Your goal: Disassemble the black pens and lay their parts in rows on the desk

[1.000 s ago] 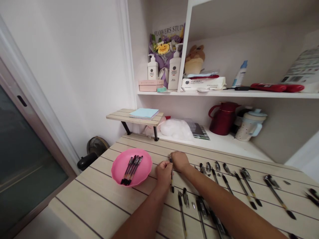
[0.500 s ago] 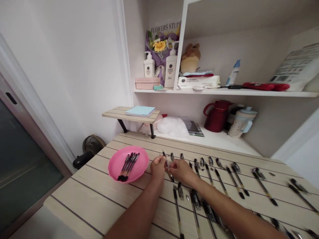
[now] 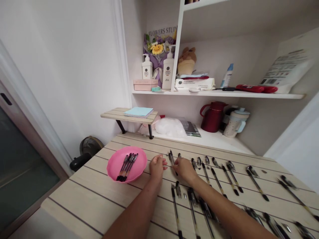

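My left hand (image 3: 157, 166) rests just right of the pink bowl (image 3: 112, 166), fingers loosely curled and slightly apart, with nothing visible in them. My right hand (image 3: 184, 171) is low over the table, fingers pinched at a black gel pen (image 3: 171, 158); its fingertips partly hide the pen's lower part. Several assembled black pens (image 3: 127, 167) lie side by side in the bowl. In front of my right forearm lie uncapped clear pen barrels (image 3: 175, 207) with dark ends, and loose black caps (image 3: 178, 190).
More pens and caps (image 3: 258, 182) spread over the right of the slatted table (image 3: 94, 196). A small raised stand (image 3: 112, 114) holds blue paper (image 3: 139, 111). Behind are a red jug (image 3: 213, 116), a cup (image 3: 235, 122) and a white plastic bag (image 3: 170, 127).
My hands have moved apart. The pen, earlier between both hands, is now at my right hand, farther right and lower against the table. The view has shifted slightly.
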`<state>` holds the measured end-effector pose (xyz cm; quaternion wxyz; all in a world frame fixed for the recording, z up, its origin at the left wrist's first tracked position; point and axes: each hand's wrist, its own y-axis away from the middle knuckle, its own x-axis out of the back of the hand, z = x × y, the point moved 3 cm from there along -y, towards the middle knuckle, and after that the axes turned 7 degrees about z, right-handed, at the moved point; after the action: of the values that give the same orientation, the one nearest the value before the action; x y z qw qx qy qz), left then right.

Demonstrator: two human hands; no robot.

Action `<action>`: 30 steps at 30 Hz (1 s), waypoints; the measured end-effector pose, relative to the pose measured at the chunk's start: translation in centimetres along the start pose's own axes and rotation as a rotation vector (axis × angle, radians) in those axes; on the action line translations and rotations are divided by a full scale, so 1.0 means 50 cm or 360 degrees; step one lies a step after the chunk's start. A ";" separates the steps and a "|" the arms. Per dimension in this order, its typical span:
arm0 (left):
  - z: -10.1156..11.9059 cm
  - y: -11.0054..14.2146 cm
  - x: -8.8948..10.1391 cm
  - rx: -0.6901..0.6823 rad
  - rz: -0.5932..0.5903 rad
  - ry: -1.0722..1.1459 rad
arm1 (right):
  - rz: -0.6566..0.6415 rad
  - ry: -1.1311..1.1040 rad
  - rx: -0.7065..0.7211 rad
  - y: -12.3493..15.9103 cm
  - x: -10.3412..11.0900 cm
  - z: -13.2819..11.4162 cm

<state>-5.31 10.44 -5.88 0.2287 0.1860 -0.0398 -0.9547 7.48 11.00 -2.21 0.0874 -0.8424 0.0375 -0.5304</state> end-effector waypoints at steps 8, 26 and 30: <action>-0.004 -0.001 -0.001 -0.0023 -0.0021 -0.0021 | -0.0085 0.0189 -0.0050 -0.010 -0.018 0.016; -0.008 -0.004 0.000 -0.0117 -0.0094 -0.0172 | -0.0081 0.0010 0.0086 0.092 0.090 0.013; 0.002 0.005 0.000 -0.0190 -0.0154 -0.0326 | -0.0124 -0.0249 0.0163 0.201 0.123 0.020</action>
<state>-5.23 10.23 -5.73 0.1877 0.0753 0.0031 -0.9793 11.33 0.29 0.93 0.1124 -0.8765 -0.0293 -0.4672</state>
